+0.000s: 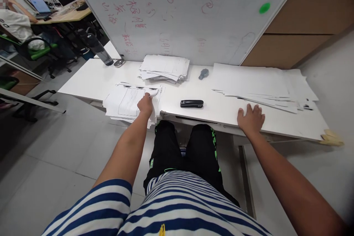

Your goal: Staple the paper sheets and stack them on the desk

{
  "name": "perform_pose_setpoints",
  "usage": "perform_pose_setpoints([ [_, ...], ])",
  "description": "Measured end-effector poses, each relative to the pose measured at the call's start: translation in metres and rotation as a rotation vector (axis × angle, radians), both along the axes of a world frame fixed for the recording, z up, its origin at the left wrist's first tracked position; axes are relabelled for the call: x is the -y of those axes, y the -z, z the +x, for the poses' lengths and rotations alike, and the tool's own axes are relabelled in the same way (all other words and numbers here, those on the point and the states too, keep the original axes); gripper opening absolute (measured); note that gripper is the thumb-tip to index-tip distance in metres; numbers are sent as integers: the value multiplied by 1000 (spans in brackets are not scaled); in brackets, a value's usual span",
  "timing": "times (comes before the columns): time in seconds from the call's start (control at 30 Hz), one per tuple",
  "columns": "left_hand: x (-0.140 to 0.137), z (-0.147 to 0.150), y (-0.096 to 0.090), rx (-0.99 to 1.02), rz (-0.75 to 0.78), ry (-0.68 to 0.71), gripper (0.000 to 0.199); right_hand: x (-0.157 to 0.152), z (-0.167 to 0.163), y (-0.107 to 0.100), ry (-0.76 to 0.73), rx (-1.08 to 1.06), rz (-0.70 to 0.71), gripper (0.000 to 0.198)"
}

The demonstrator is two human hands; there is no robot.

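My left hand [145,104] is closed on the right edge of a paper sheet, whose corner curls up at the fingers. That sheet belongs to a loose stack of printed papers [128,101] overhanging the front edge of the white table [170,97]. My right hand [251,120] rests on the table near its front edge, fingers apart, holding nothing. Just beyond it lies a wide stack of large white sheets [251,81]. Between my hands sits a black stapler [191,103]. Another uneven pile of papers [165,67] lies farther back.
A whiteboard [177,14] with red writing stands behind the table. A dark bottle [98,48], a computer mouse [119,62] and a small grey object [204,73] stand along the back. Cardboard boxes [298,49] are at right. Another person [16,22] sits at far left.
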State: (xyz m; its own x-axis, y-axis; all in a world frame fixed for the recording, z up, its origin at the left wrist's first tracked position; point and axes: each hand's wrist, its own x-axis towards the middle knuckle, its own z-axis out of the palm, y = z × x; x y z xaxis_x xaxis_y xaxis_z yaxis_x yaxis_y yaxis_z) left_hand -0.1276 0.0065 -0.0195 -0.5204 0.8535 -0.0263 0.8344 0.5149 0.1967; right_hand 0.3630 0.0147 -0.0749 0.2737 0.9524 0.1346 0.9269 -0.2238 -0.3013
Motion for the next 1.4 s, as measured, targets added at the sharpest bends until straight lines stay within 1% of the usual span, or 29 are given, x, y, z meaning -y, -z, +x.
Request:
perform_pose_setpoints([
  [0.1,-5,-4,-4,-25,-10,-2,35,-1,0,0,10,-3,11,66],
  [0.23,-12,-9,-13,-46,-10,13,46,-2,-1,0,18,6,21,66],
  [0.33,-12,-13,-20,-17,11,10,52,-2,-2,0,22,3,12,67],
  [0.43,-9,-16,-27,40,53,31,50,-2,-1,0,27,-11,11,67],
  [0.5,-7,-17,-31,61,39,84,47,-3,-1,1,28,-19,15,66],
  [0.63,-17,-23,-42,7,-114,234,52,-3,-1,3,23,-8,21,65],
  [0.83,-58,-38,-59,-61,-349,465,75,-4,-1,4,33,-3,32,65],
  [0.9,-68,-42,-60,-71,-417,503,76,-4,-1,4,30,-6,36,65],
  [0.97,-73,-46,-57,-62,-442,512,73,-3,-2,3,28,-5,41,64],
  [1.03,-76,-50,-54,-46,-431,518,72,-3,-3,2,30,-3,42,63],
  [1.2,-82,-55,-50,-52,-415,545,85,-3,-3,2,37,11,47,63],
  [1.27,-84,-56,-50,-51,-410,547,82,-3,-3,2,36,11,46,64],
  [1.4,-85,-59,-48,-37,-355,552,72,-4,-2,4,36,2,60,62],
])
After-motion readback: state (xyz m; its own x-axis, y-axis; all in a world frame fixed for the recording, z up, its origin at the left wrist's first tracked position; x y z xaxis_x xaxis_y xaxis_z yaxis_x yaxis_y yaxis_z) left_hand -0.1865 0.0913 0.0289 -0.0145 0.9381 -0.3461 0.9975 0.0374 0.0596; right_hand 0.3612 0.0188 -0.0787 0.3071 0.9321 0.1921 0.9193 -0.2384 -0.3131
